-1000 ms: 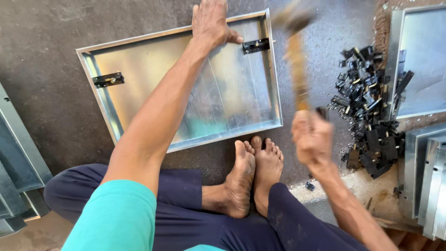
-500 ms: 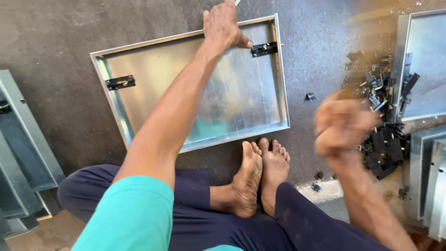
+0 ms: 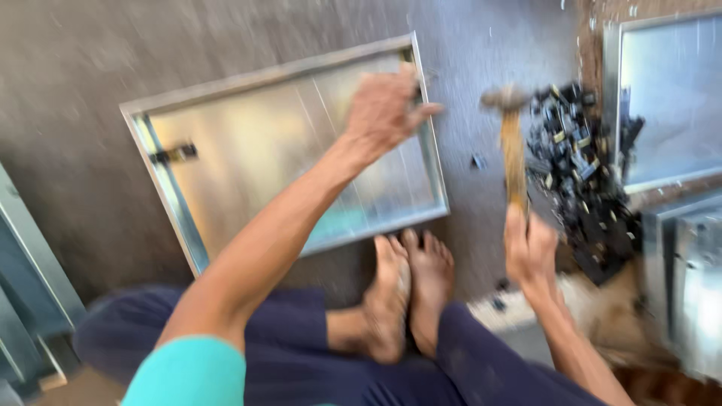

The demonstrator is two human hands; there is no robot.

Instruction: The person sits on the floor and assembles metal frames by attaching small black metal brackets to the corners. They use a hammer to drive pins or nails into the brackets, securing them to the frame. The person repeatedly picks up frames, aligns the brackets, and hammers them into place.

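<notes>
A shallow rectangular sheet-metal tray (image 3: 248, 158) lies on the dark floor in front of my crossed bare feet (image 3: 410, 293). My left hand (image 3: 383, 113) rests on the tray near its far right corner, fingers curled over the rim area; what it pinches is blurred. A small black bracket (image 3: 174, 154) sits on the tray's left rim. My right hand (image 3: 530, 252) grips the wooden handle of a hammer (image 3: 511, 143), held upright with its head raised to the right of the tray. The frame is motion-blurred.
A heap of small black metal brackets (image 3: 583, 177) lies on the floor at the right. More metal trays (image 3: 669, 98) stand at the right edge, and grey metal panels (image 3: 26, 301) lean at the left. A loose small piece (image 3: 477, 161) lies between tray and heap.
The hammer has come back up: half a second ago my right hand was low and blurred, now it holds the hammer upright. My left hand slid slightly down from the tray's far corner.
</notes>
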